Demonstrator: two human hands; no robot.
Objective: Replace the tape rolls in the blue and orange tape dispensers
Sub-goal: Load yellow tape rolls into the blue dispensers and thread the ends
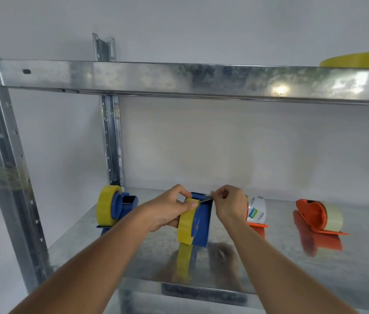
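Both hands curled: left hand (170, 206) grips yellow roll (186, 223); right fingers (220, 196) pinch tape end (206, 200).

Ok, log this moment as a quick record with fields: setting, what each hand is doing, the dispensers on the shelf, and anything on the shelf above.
setting: metal shelf against a pale wall
left hand: grips the yellow tape roll on the middle blue dispenser
right hand: pinches the tape end at the dispenser's top
other blue dispenser: far left, yellow roll fitted
orange dispensers: one behind the right wrist, one further right
upper shelf: large yellow roll, partly visible
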